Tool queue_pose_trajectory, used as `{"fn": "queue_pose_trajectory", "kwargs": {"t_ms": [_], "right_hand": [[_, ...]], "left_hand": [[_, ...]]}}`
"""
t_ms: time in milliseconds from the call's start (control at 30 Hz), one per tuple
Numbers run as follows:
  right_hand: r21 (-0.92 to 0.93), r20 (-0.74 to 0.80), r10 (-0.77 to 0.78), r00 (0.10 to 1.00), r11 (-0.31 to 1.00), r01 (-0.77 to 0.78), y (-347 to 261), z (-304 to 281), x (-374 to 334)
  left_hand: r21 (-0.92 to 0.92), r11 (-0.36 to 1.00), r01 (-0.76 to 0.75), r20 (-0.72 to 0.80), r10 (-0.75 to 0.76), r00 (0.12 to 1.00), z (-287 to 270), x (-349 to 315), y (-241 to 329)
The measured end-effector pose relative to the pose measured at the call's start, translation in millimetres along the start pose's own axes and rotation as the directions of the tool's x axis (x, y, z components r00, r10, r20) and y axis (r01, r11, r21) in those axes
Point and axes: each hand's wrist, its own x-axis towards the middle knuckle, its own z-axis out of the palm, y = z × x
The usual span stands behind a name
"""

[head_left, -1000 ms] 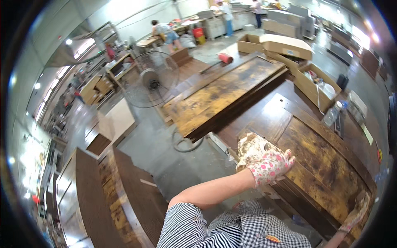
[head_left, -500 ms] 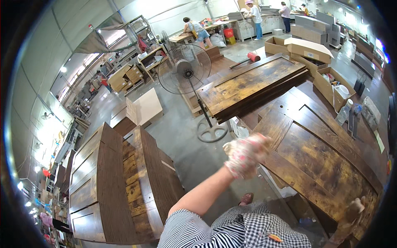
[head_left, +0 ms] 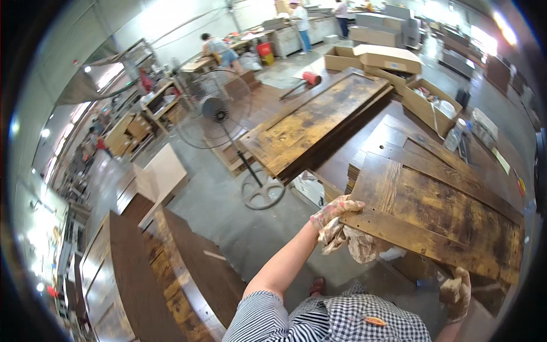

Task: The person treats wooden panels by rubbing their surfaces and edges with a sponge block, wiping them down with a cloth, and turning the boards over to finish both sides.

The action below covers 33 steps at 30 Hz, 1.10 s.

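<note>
A brown wood-grain panel (head_left: 439,214) with a recessed centre lies before me on the right, over other panels. My left hand (head_left: 336,216), in a stained patterned glove, grips its near-left corner, thumb on top and the other fingers underneath. Below that hand hangs a crumpled, dirty cloth (head_left: 363,245); whether the fingers also hold it is hidden. My right hand (head_left: 457,290), gloved too, is closed at the panel's near edge toward the right, its fingertips partly hidden.
Beyond stands a stack of similar panels (head_left: 319,122) with a red-headed mallet (head_left: 310,78) behind it. A pedestal fan (head_left: 219,111) stands ahead. Large panels (head_left: 188,262) stand at left. An open carton (head_left: 430,108) and a plastic bottle (head_left: 454,137) are at far right. Several people work at the back.
My left hand, blurred above the panel's left end before, now holds its near corner. My right hand closes at the near edge. The panel has shifted against those beneath, and the view has turned right.
</note>
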Motion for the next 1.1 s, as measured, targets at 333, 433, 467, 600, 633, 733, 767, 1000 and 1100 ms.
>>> {"fn": "queue_pose_trajectory", "kwargs": {"t_ms": [333, 433, 467, 600, 633, 733, 767, 1000, 1100], "right_hand": [[-0.08, -0.167, -0.168, 0.972, 0.984, 0.157, 15, -18, -36], [-0.015, -0.295, -0.176, 0.939, 0.984, 0.18, 13, -19, -25], [-0.015, -0.163, -0.168, 0.972, 0.986, 0.167, 9, -14, -20], [-0.167, -0.404, -0.204, 0.892, 0.975, 0.147, 17, 46, 22], [-0.195, -0.135, -0.207, 0.969, 0.964, 0.179, 11, 67, 36], [-0.056, 0.05, -0.111, 0.993, 0.992, 0.114, 11, 139, 85], [-0.111, 0.104, -0.105, 0.989, 0.987, 0.116, 16, 161, 105], [0.242, 0.594, 0.112, 0.797, 0.919, -0.31, 102, 273, 210], [0.301, 0.628, 0.15, 0.764, 0.858, -0.416, 149, 310, 245]], "left_hand": [[-0.332, 0.932, 0.143, 0.171, -0.089, 0.981, 18, -21, -11], [-0.267, 0.962, 0.057, 0.13, -0.023, 0.991, 17, -28, -7], [-0.217, 0.974, 0.069, 0.086, -0.051, 0.995, 13, -37, -6], [-0.268, 0.957, -0.114, -0.074, 0.097, 0.992, -19, -98, -2], [-0.266, 0.955, -0.133, -0.186, 0.085, 0.979, -26, -117, -1], [-0.314, 0.896, -0.314, -0.423, 0.164, 0.891, -37, -172, 1], [-0.301, 0.879, -0.369, -0.504, 0.182, 0.844, -39, -191, 0], [-0.027, 0.848, -0.529, -0.835, 0.272, 0.478, -66, -288, -23], [-0.277, 0.765, -0.581, -0.803, 0.148, 0.577, -94, -306, -41]]}}
